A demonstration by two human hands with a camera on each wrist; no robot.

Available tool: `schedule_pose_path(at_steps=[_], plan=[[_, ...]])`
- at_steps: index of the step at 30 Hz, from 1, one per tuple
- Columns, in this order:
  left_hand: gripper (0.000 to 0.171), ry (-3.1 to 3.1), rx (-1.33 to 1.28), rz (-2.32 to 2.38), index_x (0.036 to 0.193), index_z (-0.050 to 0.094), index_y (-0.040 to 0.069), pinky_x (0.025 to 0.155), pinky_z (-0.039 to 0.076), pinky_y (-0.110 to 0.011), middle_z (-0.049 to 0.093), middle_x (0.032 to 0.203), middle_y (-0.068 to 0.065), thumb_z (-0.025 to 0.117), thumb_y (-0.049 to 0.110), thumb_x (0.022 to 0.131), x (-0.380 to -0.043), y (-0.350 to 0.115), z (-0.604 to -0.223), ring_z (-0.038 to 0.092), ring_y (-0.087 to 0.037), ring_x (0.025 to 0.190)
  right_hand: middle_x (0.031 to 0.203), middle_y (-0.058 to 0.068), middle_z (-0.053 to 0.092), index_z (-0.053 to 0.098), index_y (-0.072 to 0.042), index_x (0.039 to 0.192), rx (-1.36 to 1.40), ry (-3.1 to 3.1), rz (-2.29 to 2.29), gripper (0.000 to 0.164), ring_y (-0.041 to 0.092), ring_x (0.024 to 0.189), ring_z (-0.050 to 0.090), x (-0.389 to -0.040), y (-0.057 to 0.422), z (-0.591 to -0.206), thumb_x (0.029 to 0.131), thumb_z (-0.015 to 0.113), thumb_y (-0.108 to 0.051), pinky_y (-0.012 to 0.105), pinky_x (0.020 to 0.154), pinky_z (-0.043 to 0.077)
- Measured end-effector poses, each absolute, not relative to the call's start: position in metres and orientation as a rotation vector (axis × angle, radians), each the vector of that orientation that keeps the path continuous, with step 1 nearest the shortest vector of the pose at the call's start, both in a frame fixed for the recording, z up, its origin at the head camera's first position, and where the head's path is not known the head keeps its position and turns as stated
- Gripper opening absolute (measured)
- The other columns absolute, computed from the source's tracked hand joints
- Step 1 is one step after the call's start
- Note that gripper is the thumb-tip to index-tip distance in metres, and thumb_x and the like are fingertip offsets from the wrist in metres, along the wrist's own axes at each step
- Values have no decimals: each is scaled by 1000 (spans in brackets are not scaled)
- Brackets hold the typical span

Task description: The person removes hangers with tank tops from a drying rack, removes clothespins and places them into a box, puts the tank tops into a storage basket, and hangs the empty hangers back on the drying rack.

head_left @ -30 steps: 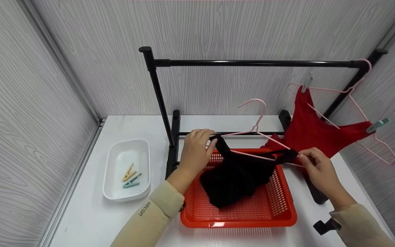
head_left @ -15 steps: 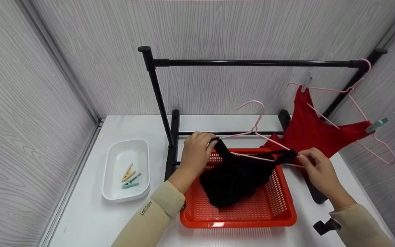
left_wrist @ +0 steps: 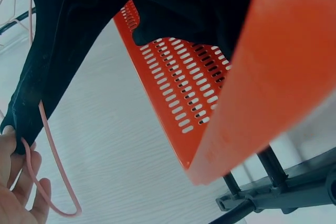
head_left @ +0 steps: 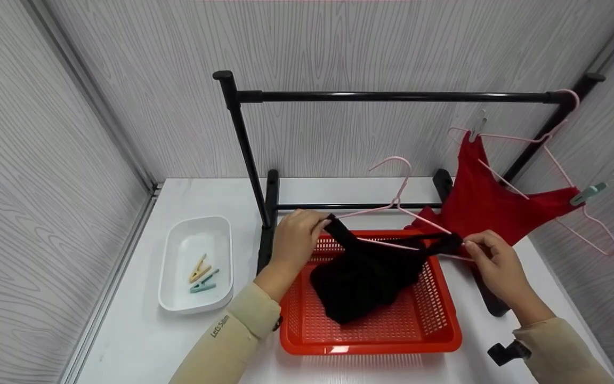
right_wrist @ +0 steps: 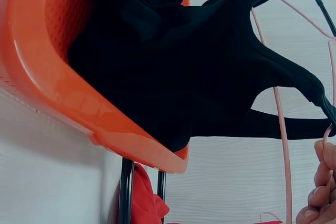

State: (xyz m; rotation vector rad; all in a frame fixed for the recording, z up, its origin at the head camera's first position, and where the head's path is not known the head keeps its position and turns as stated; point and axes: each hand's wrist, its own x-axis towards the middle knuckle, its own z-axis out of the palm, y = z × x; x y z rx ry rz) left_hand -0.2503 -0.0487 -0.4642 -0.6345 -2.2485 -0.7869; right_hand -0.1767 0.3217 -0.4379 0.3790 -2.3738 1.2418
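A black sleeveless top hangs by its straps on a pink hanger, its lower part bunched inside the red basket. My left hand pinches the left strap at its top, where the hanger's left end loops past the fingers in the left wrist view. At the other side my right hand grips the hanger's right end, with the right strap looped over the wire just beyond the fingertips. The hanger's hook points up, over the basket's far rim.
Behind the basket stands a black clothes rack. From its right end hangs a red garment on another pink hanger, held by clothespins. A white tray with a yellow clothespin and a teal clothespin sits left.
My left hand has shifted slightly left and down, drawing the left strap outward along the hanger. The right hand stays nearly where it was.
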Motion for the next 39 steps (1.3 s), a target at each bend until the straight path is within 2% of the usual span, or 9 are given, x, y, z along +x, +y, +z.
schedule_pose_path(at_steps=[6, 13, 21, 26, 34, 39], plan=[[11, -2257, -596, -760, 97, 77, 12, 77, 56, -33, 76, 94, 1, 71, 21, 94, -252, -56, -465, 68, -17, 84, 88, 20, 61, 66, 11, 94, 363, -2398, 1229, 8, 6, 76, 52, -175, 325, -438, 91, 60, 15, 11, 68, 43], [12, -2290, -549, -738, 100, 76, 10, 78, 56, -32, 75, 96, -1, 70, 19, 95, -252, -69, -464, 68, -19, 87, 86, 4, 60, 67, 8, 94, 339, -2422, 1178, 9, 5, 76, 51, -172, 328, -436, 93, 59, 13, 10, 68, 42], [12, -2308, -483, -712, 101, 75, 10, 77, 57, -34, 74, 97, -1, 70, 19, 95, -253, -79, -470, 68, -20, 90, 86, 11, 60, 67, 9, 96, 335, -2424, 1170, 8, 4, 76, 50, -170, 331, -436, 95, 59, 10, 10, 68, 41], [11, -2298, -425, -725, 101, 74, 9, 77, 57, -38, 74, 98, -3, 70, 17, 95, -253, -84, -473, 70, -23, 91, 86, 5, 60, 67, 9, 96, 323, -2418, 1156, 8, 5, 76, 49, -168, 332, -434, 94, 59, 11, 9, 68, 41], [12, -2295, -376, -738, 102, 74, 5, 72, 58, -40, 74, 96, -7, 70, 14, 95, -253, -90, -479, 72, -26, 85, 85, 6, 61, 67, 13, 94, 357, -2366, 1208, 10, 8, 72, 51, -167, 331, -432, 90, 59, 18, 12, 65, 42], [10, -2282, -351, -730, 98, 74, 4, 65, 57, -41, 73, 88, -8, 71, 11, 92, -252, -93, -482, 70, -26, 76, 85, -4, 59, 67, 12, 94, 333, -2374, 1199, 9, 7, 72, 50, -167, 332, -432, 91, 60, 16, 11, 64, 41]])
